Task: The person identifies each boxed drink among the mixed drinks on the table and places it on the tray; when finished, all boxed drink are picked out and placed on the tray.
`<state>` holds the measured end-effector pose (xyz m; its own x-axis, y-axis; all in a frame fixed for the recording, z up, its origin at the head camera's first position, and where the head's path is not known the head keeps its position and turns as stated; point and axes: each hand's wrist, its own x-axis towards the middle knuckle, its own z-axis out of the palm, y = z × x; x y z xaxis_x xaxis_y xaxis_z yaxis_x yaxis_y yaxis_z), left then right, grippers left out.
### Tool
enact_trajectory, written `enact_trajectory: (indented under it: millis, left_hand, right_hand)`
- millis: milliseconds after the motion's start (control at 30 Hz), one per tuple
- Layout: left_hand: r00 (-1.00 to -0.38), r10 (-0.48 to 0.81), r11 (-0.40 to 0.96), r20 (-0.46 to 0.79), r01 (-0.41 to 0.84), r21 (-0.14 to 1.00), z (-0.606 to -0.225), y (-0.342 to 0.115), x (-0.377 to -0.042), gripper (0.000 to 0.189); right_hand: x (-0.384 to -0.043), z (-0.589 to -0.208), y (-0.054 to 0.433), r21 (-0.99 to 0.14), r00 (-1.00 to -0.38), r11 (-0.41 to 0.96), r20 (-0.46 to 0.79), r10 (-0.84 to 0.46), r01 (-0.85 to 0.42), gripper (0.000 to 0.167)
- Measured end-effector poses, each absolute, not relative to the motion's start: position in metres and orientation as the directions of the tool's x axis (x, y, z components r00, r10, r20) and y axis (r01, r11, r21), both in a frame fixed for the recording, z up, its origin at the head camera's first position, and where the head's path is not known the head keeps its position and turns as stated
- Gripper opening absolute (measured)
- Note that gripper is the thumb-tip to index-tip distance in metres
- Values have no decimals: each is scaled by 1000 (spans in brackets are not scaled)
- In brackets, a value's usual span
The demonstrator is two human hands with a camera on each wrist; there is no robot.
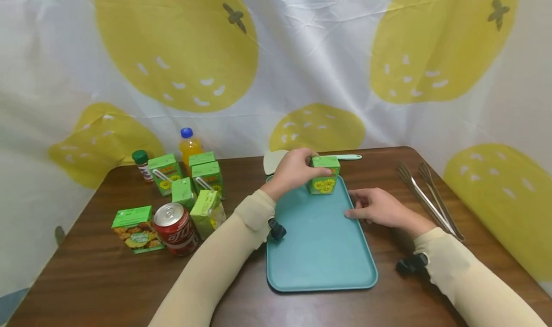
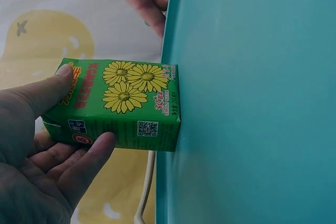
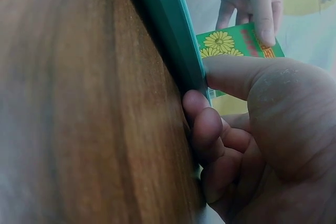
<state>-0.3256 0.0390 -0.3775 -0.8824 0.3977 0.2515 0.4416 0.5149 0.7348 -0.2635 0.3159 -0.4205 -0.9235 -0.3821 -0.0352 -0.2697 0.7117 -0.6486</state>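
A green drink carton (image 1: 323, 185) with yellow flowers on its front stands upright at the far right of the teal tray (image 1: 320, 255). My left hand (image 1: 298, 170) grips its upper part, thumb on the front; the left wrist view shows the fingers along the side of the carton (image 2: 126, 98). At the tray's right edge, my right hand (image 1: 379, 207) pinches the rim. In the right wrist view the thumb of the right hand (image 3: 283, 114) lies over the rim, with curled fingers against the tray's underside.
At left stand a red soda can (image 1: 176, 231), several green drink cartons (image 1: 166, 174), an orange juice bottle (image 1: 189, 150) and a green-capped jar (image 1: 142, 164). Metal tongs (image 1: 431, 200) lie at right. Behind the tray is a spatula (image 1: 273, 162) with a pale green handle.
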Motion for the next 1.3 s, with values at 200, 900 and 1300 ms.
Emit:
enact_trajectory:
  millis: [200,900,1300]
  left_hand:
    - [-873,421,512,246,453,730,-379,49,-322,47]
    - [-882,403,570,246,452,687,-380,48,-323,57]
    - [-876,399,573,272,470,671,-382,47,-326,53]
  right_hand:
    - [-258,-426,327,-659,-922,704,-39,-384,-265,78]
    - [-263,-422,321,-671,-918,692,-43,-395,-266,76]
    - [-264,-419,318,-670,-920,694,-43,-389,-262,77]
